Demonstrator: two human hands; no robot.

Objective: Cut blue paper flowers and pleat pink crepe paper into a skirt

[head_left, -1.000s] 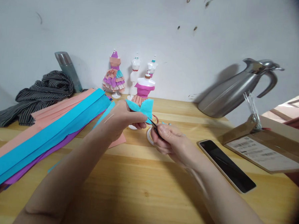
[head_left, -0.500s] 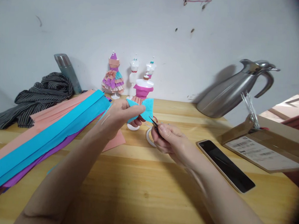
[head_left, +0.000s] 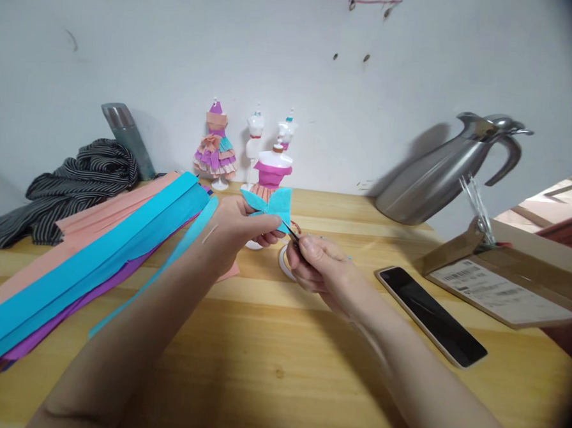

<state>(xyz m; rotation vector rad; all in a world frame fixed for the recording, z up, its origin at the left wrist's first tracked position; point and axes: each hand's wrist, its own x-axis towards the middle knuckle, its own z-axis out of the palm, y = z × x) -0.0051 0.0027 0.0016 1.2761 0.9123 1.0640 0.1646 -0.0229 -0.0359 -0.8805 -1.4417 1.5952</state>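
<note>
A piece of light-blue crepe paper (head_left: 279,202), spread in petal-like lobes, is pinched between the thumb and fingers of my left hand (head_left: 240,223). My right hand (head_left: 319,260) is closed around a thin, dark pointed tool (head_left: 292,233), its handle hidden in the palm. The tool's tip is at the paper's lower right edge, close to my left thumb. Behind the paper stands a small white dress form (head_left: 275,159) with a magenta top. Partly behind my right hand lies a roll of white tape (head_left: 286,262).
Blue, peach and purple crepe paper strips (head_left: 136,225) lie at the left, near a striped cloth (head_left: 91,172) and a bottle (head_left: 127,135). Small dress forms (head_left: 216,146) stand at the back. A phone (head_left: 431,314), a cardboard box (head_left: 527,265) and a steel jug (head_left: 432,170) are at the right.
My left thumb has moved down across the blue paper, baring more of its lobes. A long blue strip now shows beside my left forearm. My right hand has barely moved.
</note>
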